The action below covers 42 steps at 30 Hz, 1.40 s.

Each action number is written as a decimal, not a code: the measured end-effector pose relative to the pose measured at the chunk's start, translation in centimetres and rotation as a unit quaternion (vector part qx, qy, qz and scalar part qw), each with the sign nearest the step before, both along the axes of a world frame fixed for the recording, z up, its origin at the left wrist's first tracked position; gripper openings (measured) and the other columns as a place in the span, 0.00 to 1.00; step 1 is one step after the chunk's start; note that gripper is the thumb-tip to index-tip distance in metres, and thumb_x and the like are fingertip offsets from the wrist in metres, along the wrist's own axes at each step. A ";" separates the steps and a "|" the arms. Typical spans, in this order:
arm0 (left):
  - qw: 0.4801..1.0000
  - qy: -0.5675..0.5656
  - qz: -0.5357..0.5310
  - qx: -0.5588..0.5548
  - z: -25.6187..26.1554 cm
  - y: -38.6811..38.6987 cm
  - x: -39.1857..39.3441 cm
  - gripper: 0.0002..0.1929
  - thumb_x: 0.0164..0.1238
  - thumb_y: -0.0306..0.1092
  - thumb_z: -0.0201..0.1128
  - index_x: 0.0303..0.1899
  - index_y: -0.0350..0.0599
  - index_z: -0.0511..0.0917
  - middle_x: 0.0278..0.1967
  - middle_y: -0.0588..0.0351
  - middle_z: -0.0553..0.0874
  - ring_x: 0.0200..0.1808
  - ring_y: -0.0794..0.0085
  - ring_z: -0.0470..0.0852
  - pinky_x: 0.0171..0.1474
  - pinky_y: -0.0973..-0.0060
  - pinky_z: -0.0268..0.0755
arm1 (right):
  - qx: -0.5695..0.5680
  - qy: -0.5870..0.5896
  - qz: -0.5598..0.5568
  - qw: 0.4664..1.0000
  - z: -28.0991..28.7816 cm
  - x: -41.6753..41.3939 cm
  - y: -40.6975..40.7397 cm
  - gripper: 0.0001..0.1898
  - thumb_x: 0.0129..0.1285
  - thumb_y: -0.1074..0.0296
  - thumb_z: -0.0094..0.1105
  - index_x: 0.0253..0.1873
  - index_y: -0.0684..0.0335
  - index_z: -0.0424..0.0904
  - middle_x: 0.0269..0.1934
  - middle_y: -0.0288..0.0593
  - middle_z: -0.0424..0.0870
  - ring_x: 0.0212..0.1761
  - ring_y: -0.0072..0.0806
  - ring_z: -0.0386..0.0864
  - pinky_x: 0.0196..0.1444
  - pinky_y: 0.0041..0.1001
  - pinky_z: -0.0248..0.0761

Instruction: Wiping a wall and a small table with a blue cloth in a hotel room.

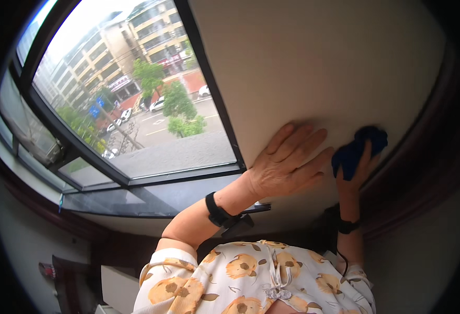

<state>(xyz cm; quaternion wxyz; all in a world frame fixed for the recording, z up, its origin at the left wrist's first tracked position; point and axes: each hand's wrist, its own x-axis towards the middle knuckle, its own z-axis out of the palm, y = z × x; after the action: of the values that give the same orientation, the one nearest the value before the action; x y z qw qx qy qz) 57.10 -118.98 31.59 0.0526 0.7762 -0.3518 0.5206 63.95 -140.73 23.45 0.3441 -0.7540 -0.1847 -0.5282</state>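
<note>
My left hand (288,161) lies flat against the pale wall (312,70) beside the window, its fingers a little apart and nothing in it. To its right, my right hand (355,168) presses a dark blue cloth (357,151) to the same wall, with fingers spread over the bunched fabric. The cloth is near the dark reddish-brown trim at the right. Each wrist wears a black strap; the left one carries a small black device (235,223).
A dark-framed window (214,86) stands at the left, with a street, trees and parked cars outside. Below it runs a shiny grey sill (155,200). Dark wooden trim (418,172) curves down the right side. A white box-like object (120,288) is at the lower left.
</note>
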 end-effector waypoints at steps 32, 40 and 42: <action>0.995 -0.064 -0.038 0.071 -1.7 1.5 1.7 0.24 0.78 0.47 0.51 0.67 0.43 0.70 0.65 0.43 0.76 0.68 0.46 0.73 0.70 0.44 0.63 | 0.270 0.386 -0.007 0.882 -21.2 -7.3 6.7 0.44 0.48 0.69 0.73 0.71 0.51 0.61 0.62 0.61 0.66 0.63 0.61 0.68 0.65 0.45 0.68; 0.992 -0.027 -0.101 0.070 -2.3 2.5 1.2 0.24 0.77 0.49 0.53 0.65 0.46 0.71 0.62 0.40 0.79 0.67 0.45 0.73 0.69 0.43 0.63 | 0.260 0.556 -0.083 0.785 -30.8 -20.2 6.2 0.29 0.53 0.64 0.70 0.63 0.50 0.76 0.48 0.56 0.80 0.52 0.53 0.80 0.56 0.40 0.74; 0.989 -0.019 -0.134 0.062 -2.7 2.4 1.1 0.23 0.75 0.45 0.56 0.65 0.44 0.74 0.63 0.44 0.79 0.67 0.46 0.73 0.69 0.44 0.63 | 0.277 0.607 -0.126 0.734 -32.3 -24.4 6.0 0.31 0.53 0.61 0.70 0.64 0.49 0.75 0.50 0.57 0.81 0.53 0.53 0.80 0.58 0.41 0.74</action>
<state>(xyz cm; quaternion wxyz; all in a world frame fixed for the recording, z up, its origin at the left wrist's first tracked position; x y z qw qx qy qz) 58.23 -116.56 28.92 0.0673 0.7142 -0.4847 0.5005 39.55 -134.75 -8.87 0.5072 -0.8020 0.3146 -0.0249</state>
